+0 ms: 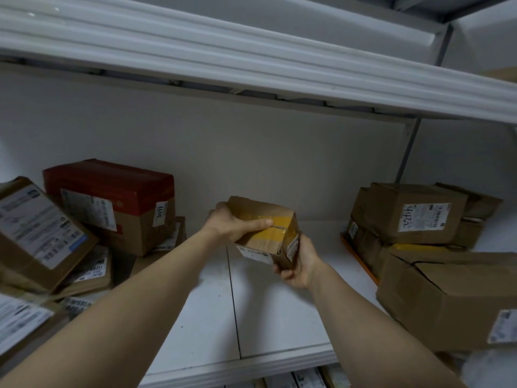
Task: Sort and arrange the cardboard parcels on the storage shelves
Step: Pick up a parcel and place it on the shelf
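Both hands, the left hand (232, 224) and right hand (300, 261), are gripping a small taped box (267, 233) above the white shelf (279, 312), over its bare middle strip between the left pile of parcels (109, 203) and the right stack (411, 214).

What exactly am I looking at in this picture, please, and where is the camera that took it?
There is no machine: a person wears the camera on the head, looking forward and down at two bare arms. The left hand and right hand together hold a small taped cardboard parcel above the bare middle of a white shelf. To the left lies a jumble of labelled parcels, with a red-topped box on top. To the right brown boxes are stacked. Another shelf runs overhead.
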`<state>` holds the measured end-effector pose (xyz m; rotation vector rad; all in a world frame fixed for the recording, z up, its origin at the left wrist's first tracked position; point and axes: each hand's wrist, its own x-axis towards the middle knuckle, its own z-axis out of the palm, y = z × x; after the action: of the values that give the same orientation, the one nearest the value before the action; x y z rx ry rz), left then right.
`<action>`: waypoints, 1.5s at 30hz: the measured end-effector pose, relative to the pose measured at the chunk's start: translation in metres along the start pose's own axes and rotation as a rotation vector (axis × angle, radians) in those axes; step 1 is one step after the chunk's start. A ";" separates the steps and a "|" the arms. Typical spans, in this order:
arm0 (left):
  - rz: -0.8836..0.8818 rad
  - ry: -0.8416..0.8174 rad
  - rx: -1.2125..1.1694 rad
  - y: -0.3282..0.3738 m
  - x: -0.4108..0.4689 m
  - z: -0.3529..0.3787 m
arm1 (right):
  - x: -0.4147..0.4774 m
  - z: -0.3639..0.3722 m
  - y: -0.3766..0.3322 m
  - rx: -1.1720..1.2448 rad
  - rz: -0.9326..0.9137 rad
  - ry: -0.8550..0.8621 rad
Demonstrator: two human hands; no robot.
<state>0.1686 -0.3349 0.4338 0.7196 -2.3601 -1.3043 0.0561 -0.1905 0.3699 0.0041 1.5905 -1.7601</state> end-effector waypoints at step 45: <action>-0.053 -0.326 -0.074 -0.019 0.001 -0.007 | -0.026 -0.001 -0.013 0.057 -0.187 -0.258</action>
<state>0.1768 -0.3490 0.4214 0.5875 -2.5383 -1.6300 0.0676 -0.1766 0.3933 -0.3412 1.3893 -1.8628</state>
